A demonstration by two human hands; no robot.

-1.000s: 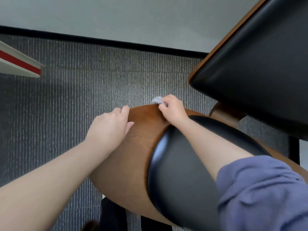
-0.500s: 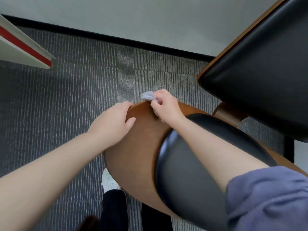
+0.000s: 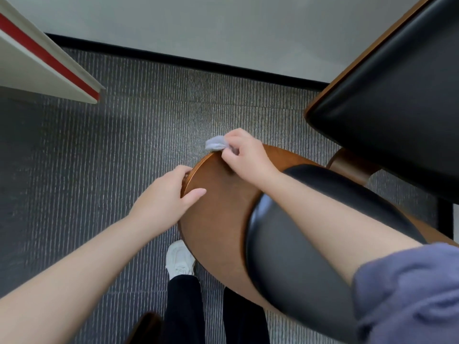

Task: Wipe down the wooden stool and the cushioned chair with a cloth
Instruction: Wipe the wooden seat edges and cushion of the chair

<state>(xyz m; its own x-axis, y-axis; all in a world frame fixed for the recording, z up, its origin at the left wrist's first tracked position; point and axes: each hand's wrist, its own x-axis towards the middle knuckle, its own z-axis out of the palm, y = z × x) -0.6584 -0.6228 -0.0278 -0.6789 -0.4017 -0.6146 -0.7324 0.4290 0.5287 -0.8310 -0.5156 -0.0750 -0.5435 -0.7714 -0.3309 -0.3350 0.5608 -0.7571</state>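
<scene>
A cushioned chair with a brown wooden shell and a black padded cushion fills the middle and lower right. My left hand grips the shell's left edge, thumb on top. My right hand pinches a small grey cloth against the shell's far rim. Part of the cloth sticks out beyond my fingers; the remainder is hidden in my fist.
A second black cushioned seat with a wooden edge hangs over the upper right. Striped grey carpet runs to a black skirting and pale wall. A white panel with a red stripe juts in at upper left. My white shoe stands below the chair.
The cloth and my right hand slid left along the chair's far rim. My left hand shifted from resting on top to gripping the left edge. The view moved, showing my shoe and leg.
</scene>
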